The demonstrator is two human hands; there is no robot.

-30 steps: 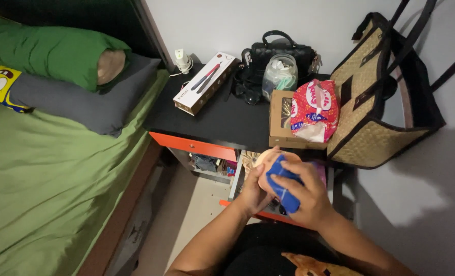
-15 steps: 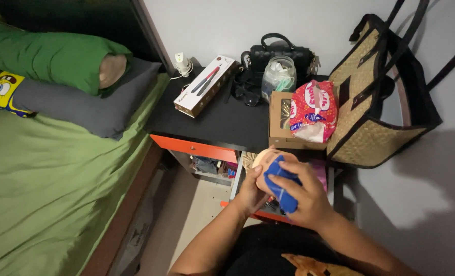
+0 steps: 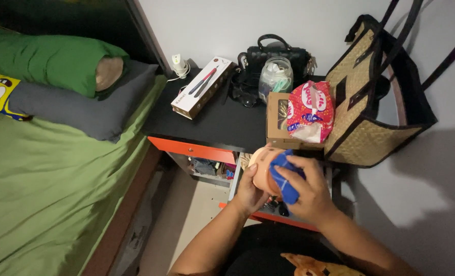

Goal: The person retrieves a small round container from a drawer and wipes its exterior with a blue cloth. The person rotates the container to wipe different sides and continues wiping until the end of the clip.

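A blue cloth is seen against a peach-coloured round object, beside a black surface edged in orange, a red-and-white packet and a green bed sheet.

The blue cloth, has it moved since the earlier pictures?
No. The blue cloth sits just below the cardboard box, pressed by the right hand on the peach object, as before.

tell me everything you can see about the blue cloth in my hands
The blue cloth is a small, soft-looking bright blue piece, folded or bunched. The right hand presses it against the side of a round peach-coloured object, with fingers spread over it. The left hand cups that object from below. Both sit in front of the black nightstand.
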